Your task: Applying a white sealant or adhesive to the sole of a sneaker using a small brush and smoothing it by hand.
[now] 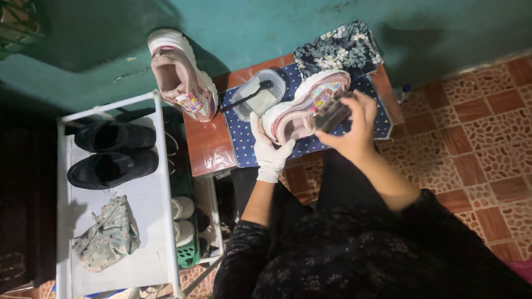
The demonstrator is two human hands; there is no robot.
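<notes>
Head view: both hands grasp, left (270,148) pink sneaker (302,105), right (354,124) brush (332,114), at table's edge (213,158)

Single head-worn view, aimed steeply downward

The scene is seen from the person's head, close above the lap, facing down and forward toward a teal wall (266,22). The low bench (208,147) is framed at centre at arm's reach, the hands meeting over it. A white shoe rack (160,182) is taken in at left, tiled floor (487,116) at right. No second view is provided.
</notes>
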